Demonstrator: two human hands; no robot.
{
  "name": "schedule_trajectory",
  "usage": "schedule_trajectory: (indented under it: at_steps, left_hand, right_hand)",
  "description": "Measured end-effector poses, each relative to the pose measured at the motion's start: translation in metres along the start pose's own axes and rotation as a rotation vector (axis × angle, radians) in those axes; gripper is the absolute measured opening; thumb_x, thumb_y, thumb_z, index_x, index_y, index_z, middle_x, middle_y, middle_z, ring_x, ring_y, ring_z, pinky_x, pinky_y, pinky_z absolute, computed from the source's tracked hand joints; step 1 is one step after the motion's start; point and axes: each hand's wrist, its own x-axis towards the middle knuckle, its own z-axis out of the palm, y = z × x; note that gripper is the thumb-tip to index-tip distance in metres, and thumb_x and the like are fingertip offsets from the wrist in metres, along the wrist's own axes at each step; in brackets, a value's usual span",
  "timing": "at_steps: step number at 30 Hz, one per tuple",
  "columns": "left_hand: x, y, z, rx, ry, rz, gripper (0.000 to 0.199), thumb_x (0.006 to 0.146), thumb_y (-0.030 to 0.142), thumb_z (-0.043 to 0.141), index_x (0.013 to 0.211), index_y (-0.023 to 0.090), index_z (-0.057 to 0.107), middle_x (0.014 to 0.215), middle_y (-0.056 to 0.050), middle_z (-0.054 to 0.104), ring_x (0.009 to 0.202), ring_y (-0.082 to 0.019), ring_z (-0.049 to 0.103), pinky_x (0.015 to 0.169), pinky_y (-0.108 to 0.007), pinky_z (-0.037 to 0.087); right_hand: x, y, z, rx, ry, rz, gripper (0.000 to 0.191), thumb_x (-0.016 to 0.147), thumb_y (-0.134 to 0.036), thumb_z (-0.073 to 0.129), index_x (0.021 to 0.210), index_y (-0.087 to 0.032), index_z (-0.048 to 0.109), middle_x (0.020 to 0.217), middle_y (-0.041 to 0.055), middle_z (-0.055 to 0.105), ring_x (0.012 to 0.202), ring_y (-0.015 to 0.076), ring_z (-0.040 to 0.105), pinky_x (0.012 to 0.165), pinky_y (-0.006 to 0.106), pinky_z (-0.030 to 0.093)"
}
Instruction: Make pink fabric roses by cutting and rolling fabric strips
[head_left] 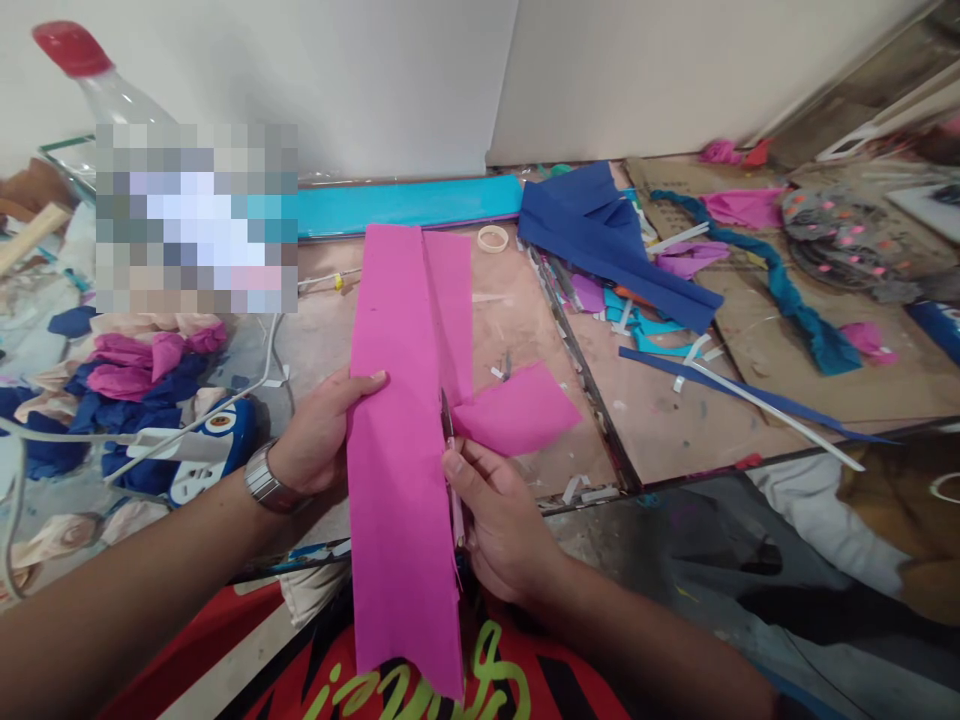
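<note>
A long folded strip of pink crepe paper [397, 450] stretches from the table down over its front edge towards my body. My left hand [319, 425] grips its left edge, thumb on top and fingers underneath. On the right edge, my right hand [502, 515] is closed around scissors [447, 412]; the dark blade points away from me along the paper, while the handles are mostly hidden by my fingers. A narrower pink piece [454, 300] lies along the strip's far right side. Just beyond my right hand rests a loose pink piece [521, 408].
A turquoise paper pack [412, 205] lies by the wall near a tape ring [493, 239]. Folded navy paper [615, 235] sits over scraps. A power strip [214, 450] with cables is at left, beside crumpled paper [142, 360]. Cardboard [780, 370] covers the right side.
</note>
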Motion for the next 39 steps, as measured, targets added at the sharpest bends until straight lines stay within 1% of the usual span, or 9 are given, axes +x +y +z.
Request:
schedule_trajectory:
  at_steps: [3, 8, 12, 15, 21, 25, 28, 33, 39]
  left_hand:
    - [-0.001, 0.000, 0.000, 0.007, -0.013, 0.004, 0.028, 0.080, 0.019, 0.073, 0.105, 0.010, 0.070, 0.086, -0.011, 0.077, 0.063, -0.020, 0.072, 0.064, -0.032, 0.061]
    - [-0.001, 0.000, 0.000, 0.010, -0.020, 0.005, 0.026, 0.081, 0.020, 0.073, 0.104, 0.010, 0.069, 0.085, -0.010, 0.077, 0.064, -0.020, 0.072, 0.064, -0.031, 0.061]
    - [-0.001, 0.000, 0.000, 0.010, -0.004, -0.013, 0.030, 0.081, 0.020, 0.072, 0.109, 0.010, 0.069, 0.080, -0.009, 0.076, 0.061, -0.020, 0.071, 0.064, -0.031, 0.061]
    - [-0.003, 0.002, 0.001, -0.007, -0.011, -0.046, 0.032, 0.083, 0.020, 0.068, 0.113, 0.009, 0.068, 0.079, -0.009, 0.076, 0.060, -0.021, 0.071, 0.059, -0.031, 0.061]
    - [-0.005, 0.004, 0.004, -0.030, -0.004, -0.072, 0.037, 0.084, 0.017, 0.063, 0.120, 0.008, 0.065, 0.084, -0.011, 0.077, 0.058, -0.023, 0.071, 0.056, -0.034, 0.061]
    - [-0.005, 0.002, 0.003, -0.025, -0.021, -0.068, 0.043, 0.084, 0.017, 0.064, 0.125, 0.007, 0.063, 0.087, -0.013, 0.078, 0.061, -0.025, 0.073, 0.058, -0.036, 0.062]
    - [-0.005, 0.000, 0.002, -0.024, -0.047, -0.054, 0.045, 0.083, 0.018, 0.066, 0.127, 0.007, 0.063, 0.090, -0.013, 0.078, 0.063, -0.026, 0.074, 0.060, -0.037, 0.063]
    - [-0.005, 0.000, 0.001, -0.018, -0.048, -0.031, 0.044, 0.081, 0.018, 0.069, 0.123, 0.008, 0.064, 0.089, -0.013, 0.078, 0.063, -0.025, 0.073, 0.059, -0.036, 0.063]
    - [-0.005, 0.000, 0.000, -0.022, -0.050, -0.018, 0.041, 0.082, 0.017, 0.068, 0.122, 0.009, 0.064, 0.090, -0.012, 0.078, 0.064, -0.025, 0.074, 0.058, -0.035, 0.063]
  right_hand:
    - [0.000, 0.001, 0.000, -0.008, -0.011, -0.001, 0.041, 0.068, -0.046, 0.090, 0.082, -0.019, 0.063, 0.065, -0.0048, 0.061, 0.051, 0.0085, 0.051, 0.047, 0.021, 0.043]
    - [0.001, 0.002, -0.002, -0.031, -0.015, -0.002, 0.040, 0.071, -0.047, 0.088, 0.084, -0.019, 0.063, 0.060, -0.0068, 0.057, 0.045, 0.0072, 0.046, 0.043, 0.020, 0.038]
    - [0.000, 0.002, -0.001, -0.021, 0.003, -0.005, 0.041, 0.068, -0.046, 0.090, 0.082, -0.019, 0.062, 0.062, -0.0060, 0.059, 0.048, 0.0074, 0.048, 0.046, 0.020, 0.040]
    - [-0.002, 0.001, 0.000, -0.005, 0.012, -0.011, 0.042, 0.067, -0.045, 0.091, 0.080, -0.019, 0.061, 0.063, -0.0059, 0.059, 0.049, 0.0075, 0.049, 0.048, 0.020, 0.042]
    - [-0.005, 0.003, 0.001, -0.002, 0.017, 0.023, 0.044, 0.070, -0.050, 0.088, 0.080, -0.020, 0.058, 0.057, -0.0078, 0.055, 0.042, 0.0064, 0.043, 0.039, 0.019, 0.036]
    - [-0.001, -0.001, 0.004, -0.006, 0.023, 0.017, 0.048, 0.069, -0.055, 0.087, 0.079, -0.020, 0.057, 0.049, -0.0091, 0.052, 0.036, 0.0052, 0.039, 0.033, 0.016, 0.030]
    - [0.003, -0.006, 0.006, -0.001, 0.007, 0.001, 0.049, 0.067, -0.055, 0.088, 0.077, -0.020, 0.055, 0.046, -0.0098, 0.051, 0.034, 0.0046, 0.036, 0.032, 0.015, 0.027]
    - [0.008, -0.008, 0.007, -0.008, -0.037, -0.002, 0.050, 0.069, -0.057, 0.087, 0.077, -0.020, 0.054, 0.044, -0.0093, 0.052, 0.032, 0.0049, 0.035, 0.030, 0.015, 0.026]
    - [0.011, -0.005, 0.006, 0.007, -0.047, -0.013, 0.047, 0.070, -0.052, 0.087, 0.078, -0.020, 0.054, 0.046, -0.0091, 0.053, 0.033, 0.0049, 0.037, 0.031, 0.015, 0.028]
